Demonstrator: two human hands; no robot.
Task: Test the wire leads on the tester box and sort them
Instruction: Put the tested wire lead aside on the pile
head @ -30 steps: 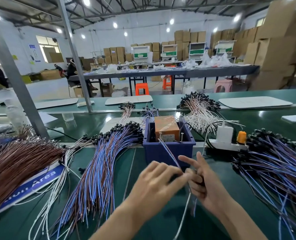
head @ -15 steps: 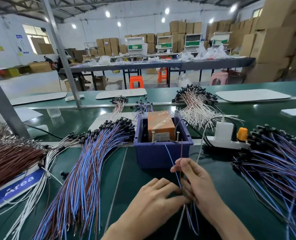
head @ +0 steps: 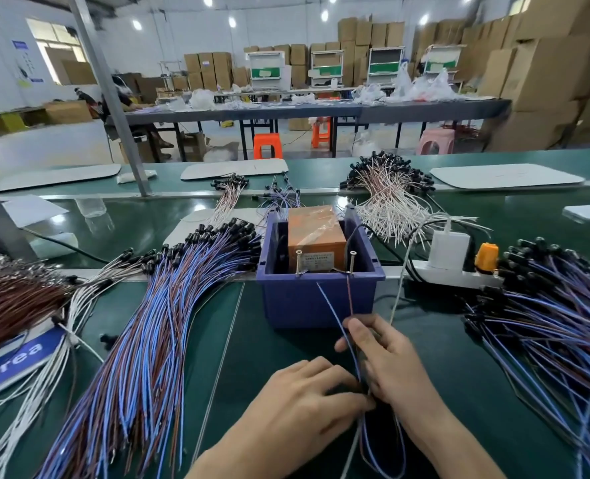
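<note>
Right fingers [head: 362, 326]: curled narrowly round the wire lead [head: 342, 331], which runs through the grip.
Left fingers [head: 335, 375]: bent, their tips pinching the same lead lower down, touching the right hand [head: 395, 366].
Left hand [head: 303, 402]: knuckles up, just beside the right hand, above the green belt [head: 252, 340].
Lead axis: long and near upright in the view, running from the hands away towards the tester box [head: 316, 233]; its loose tail loops down below the wrists.
Blue strand [head: 331, 309]: leans left, its tip in front of the bin wall, short of the left post [head: 298, 262].
Red strand [head: 349, 295]: straight, its tip at the bin rim just under the right post [head: 352, 261]; I cannot tell whether they touch.
Tester box: orange, standing inside the blue bin [head: 297, 302], both posts upright at its near face.
Left pile [head: 155, 323]: blue and brown leads fanned on the belt, black caps far from the person.
Right pile [head: 563, 323]: more such leads, caps near the power strip [head: 459, 273].
</note>
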